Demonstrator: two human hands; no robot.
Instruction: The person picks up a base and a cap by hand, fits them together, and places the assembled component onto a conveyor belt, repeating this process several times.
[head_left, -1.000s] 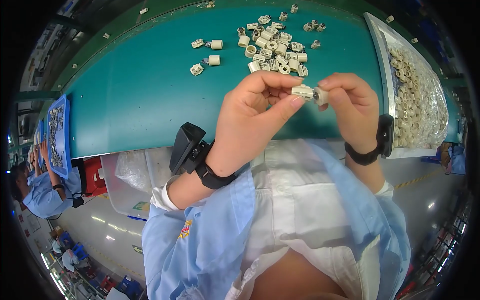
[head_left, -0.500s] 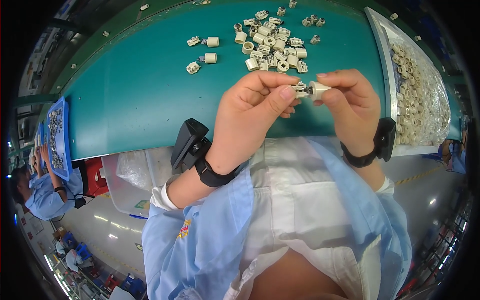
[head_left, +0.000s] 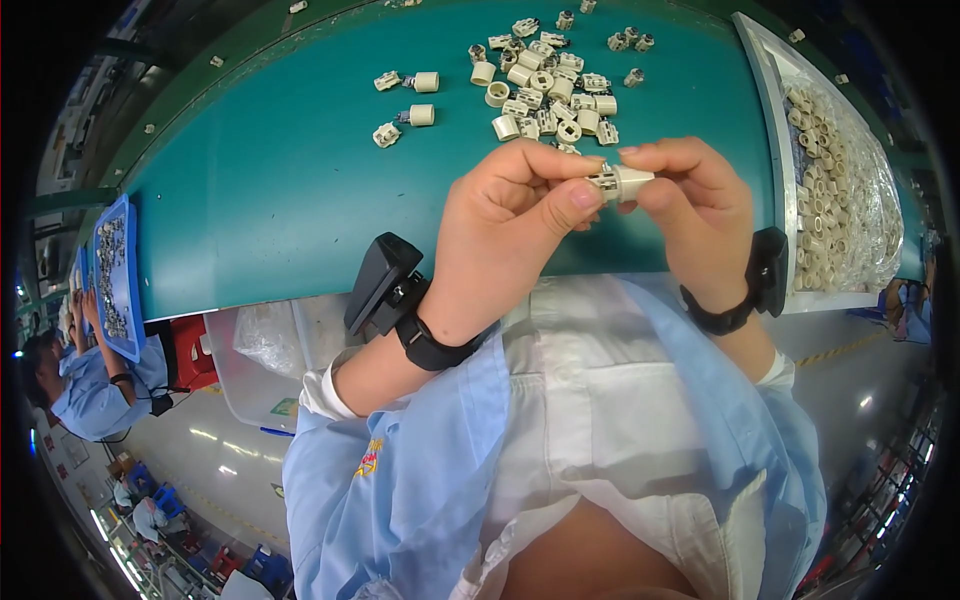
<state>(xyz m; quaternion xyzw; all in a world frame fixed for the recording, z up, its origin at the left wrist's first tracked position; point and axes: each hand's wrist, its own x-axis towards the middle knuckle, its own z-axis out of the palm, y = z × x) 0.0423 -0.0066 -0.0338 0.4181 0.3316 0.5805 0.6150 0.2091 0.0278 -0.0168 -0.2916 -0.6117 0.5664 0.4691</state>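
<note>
1. Room: grey floor behind the fingers; co-worker far to their left.
2. Table: green, under and beyond the fingers.
3. Tray: pale-walled, right of the fingers; cream rings and clear film inside.
4. Pile: cream parts, just beyond the fingertips; a few lie apart to the left.
5. Left hand: thumb and forefinger pinching the block. Right hand: same pinch on the cap.
6. Cap: between the two hands, its left end appearing to touch the block.
7. Block: partly hidden by left fingertips. Judgement: keep both parts on one axis, push straight, fingertips clear of the seam.
</note>
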